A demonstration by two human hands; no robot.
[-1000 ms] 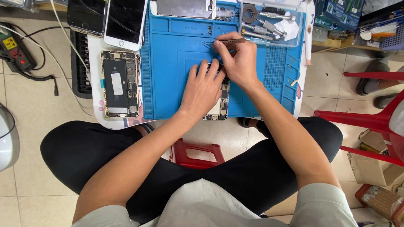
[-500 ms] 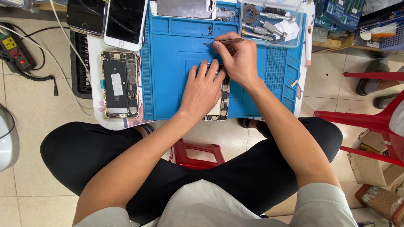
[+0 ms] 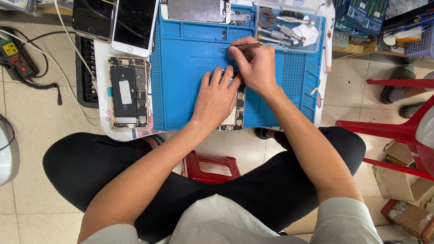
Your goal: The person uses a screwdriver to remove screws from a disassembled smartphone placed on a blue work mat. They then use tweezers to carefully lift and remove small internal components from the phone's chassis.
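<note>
While left hand [image 3: 216, 98] lies flat pinning opened phone [image 3: 236, 113] on blue mat [image 3: 181, 68], we pinch tweezers [image 3: 239, 46] in right hand [image 3: 254, 68] above phone for steady picking.

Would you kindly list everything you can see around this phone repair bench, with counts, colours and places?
Repair mat: one, blue, on the small table.
Opened phone: one, under both hands, at the mat's near edge.
Tweezers: one pair, metal, pinched in the right hand.
Second opened phone: one, black battery showing, left of the mat.
Closed phones: two, one white and one black, far left.
Screen panel: one, grey, at the mat's far edge.
Tool tray: one, clear, holding metal screwdrivers, far right.
Power strip: one, black, on the floor at left.
Stool: one, red, under the table.
Chair: one, red, at right.
Left hand: flat on the opened phone.
Right hand: grips the tweezers.
</note>
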